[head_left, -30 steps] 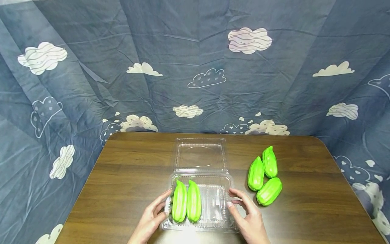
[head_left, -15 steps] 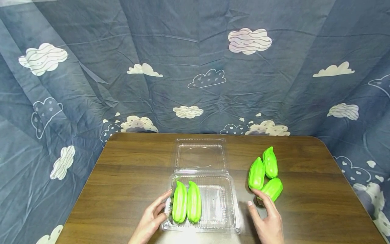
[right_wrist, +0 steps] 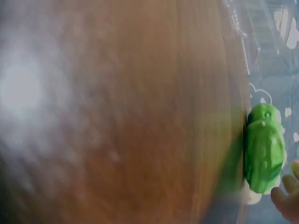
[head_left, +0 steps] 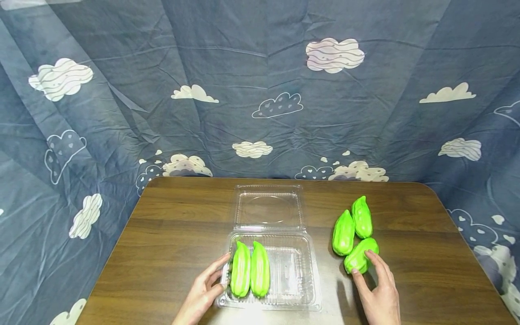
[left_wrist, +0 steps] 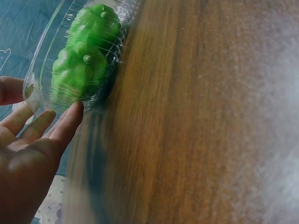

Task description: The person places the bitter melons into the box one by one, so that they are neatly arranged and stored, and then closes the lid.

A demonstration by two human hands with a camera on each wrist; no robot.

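My left hand (head_left: 201,286) holds the left side of a clear plastic clamshell container (head_left: 290,277), thumb near the rim and fingers along the outer wall. In the left wrist view, its fingertips (left_wrist: 72,114) meet the ribbed plastic. Two glossy, ridged green bitter melons lie side by side in the container's left half, a left one (head_left: 240,271) and a right one (head_left: 260,271). My right hand (head_left: 379,291) is over a third bitter melon (head_left: 358,258) on the table, with thumb and forefinger spread at its near side; the right wrist view shows its fingers (right_wrist: 280,198) beside a bitter melon.
Two more bitter melons, one on the left (head_left: 343,234) and one farther back (head_left: 362,217), lie close to the third. The container's lid (head_left: 268,207) lies folded back on the wooden table (head_left: 174,216). Behind hangs a blue curtain (head_left: 235,122) printed with clouds.
My right hand has left the container's right side and moved right to the nearest loose bitter melon. The left hand has stayed at the container's left edge.
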